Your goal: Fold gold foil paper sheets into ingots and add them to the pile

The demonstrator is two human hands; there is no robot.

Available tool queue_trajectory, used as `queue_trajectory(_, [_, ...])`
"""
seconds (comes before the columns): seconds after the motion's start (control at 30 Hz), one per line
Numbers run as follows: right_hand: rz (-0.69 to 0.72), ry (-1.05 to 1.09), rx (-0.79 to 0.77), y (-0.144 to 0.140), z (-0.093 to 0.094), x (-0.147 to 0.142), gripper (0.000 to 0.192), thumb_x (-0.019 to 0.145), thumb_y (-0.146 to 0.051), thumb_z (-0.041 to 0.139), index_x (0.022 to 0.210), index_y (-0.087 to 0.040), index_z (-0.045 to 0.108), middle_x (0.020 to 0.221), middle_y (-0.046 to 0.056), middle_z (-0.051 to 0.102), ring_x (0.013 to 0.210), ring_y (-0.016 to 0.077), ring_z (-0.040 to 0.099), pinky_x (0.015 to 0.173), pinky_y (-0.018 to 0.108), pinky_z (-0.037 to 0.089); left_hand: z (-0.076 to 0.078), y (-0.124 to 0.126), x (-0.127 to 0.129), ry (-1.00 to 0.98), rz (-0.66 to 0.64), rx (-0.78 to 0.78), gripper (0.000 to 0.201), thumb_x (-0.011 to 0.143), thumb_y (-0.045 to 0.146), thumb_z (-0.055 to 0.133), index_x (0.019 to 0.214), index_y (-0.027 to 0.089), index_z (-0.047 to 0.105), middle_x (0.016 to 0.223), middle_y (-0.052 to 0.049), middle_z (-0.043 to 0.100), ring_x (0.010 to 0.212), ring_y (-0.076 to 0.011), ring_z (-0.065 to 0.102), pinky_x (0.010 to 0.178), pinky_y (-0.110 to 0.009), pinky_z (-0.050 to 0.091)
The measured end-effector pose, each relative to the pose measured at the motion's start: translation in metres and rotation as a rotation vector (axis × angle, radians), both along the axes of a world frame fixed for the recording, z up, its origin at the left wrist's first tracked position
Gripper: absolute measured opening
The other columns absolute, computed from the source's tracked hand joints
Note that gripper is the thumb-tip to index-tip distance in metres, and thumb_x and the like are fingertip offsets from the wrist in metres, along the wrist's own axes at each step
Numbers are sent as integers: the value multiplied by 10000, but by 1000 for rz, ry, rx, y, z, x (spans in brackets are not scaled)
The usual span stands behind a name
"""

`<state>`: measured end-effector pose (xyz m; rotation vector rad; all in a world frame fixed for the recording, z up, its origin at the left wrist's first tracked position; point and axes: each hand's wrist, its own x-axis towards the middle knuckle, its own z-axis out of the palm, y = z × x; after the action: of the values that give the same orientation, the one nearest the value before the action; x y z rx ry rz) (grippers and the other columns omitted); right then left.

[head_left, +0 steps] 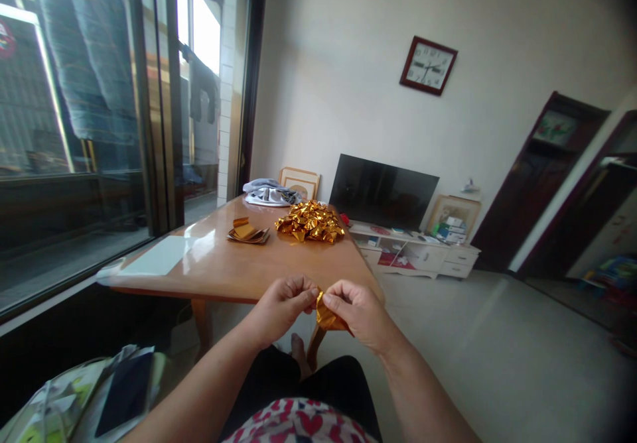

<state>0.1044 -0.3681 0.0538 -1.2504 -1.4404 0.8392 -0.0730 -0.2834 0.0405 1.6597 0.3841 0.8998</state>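
Both hands meet in front of my lap, pinching one piece of gold foil paper (327, 319). My left hand (283, 307) grips its left edge with thumb and fingertips. My right hand (359, 312) holds the right side, with the foil hanging below the fingers. Ahead on the wooden table (239, 267) lies a heap of folded gold foil pieces (310, 221). A small stack of flat gold sheets (247, 232) sits to the left of the heap.
A white sheet (160, 257) lies on the table's near left corner, and a bundle of cloth (270, 193) at its far end. A dark phone (125, 393) rests on a cushion at lower left. A TV (382, 191) on a low white cabinet stands beyond. Glass doors run along the left.
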Motion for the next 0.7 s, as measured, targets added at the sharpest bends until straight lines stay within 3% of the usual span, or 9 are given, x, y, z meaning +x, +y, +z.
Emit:
queue_trajectory(0.17, [-17,15,47,0,-2,0,300,873,-434,667,819,-143,616,703,-12,568,625,100,473,568,226,391,3,-4,3,-22,-15,-39,307,931,395,575,789,129,631,732,-35,631,694,-136,564,690,-266,450])
queue_trajectory(0.27, [-50,31,72,1,-6,2,294,886,-434,650,834,-146,616,705,-12,561,622,100,471,565,226,384,2,-5,5,-87,62,-59,254,922,383,585,863,139,628,807,-45,659,744,-149,593,725,-278,473])
queue_trajectory(0.47, [-145,-8,146,3,-10,-1,283,899,-426,628,823,-154,614,666,-29,521,586,90,432,528,211,359,-1,-8,7,-88,314,194,179,873,326,653,841,151,637,755,-10,616,710,-126,554,669,-234,449])
queue_trajectory(0.7, [-190,-66,189,1,-8,-9,276,908,-418,612,816,-157,617,680,-17,569,603,105,489,542,212,387,-5,-14,13,-80,346,222,177,882,312,634,827,146,662,716,-23,663,675,-140,603,651,-242,483])
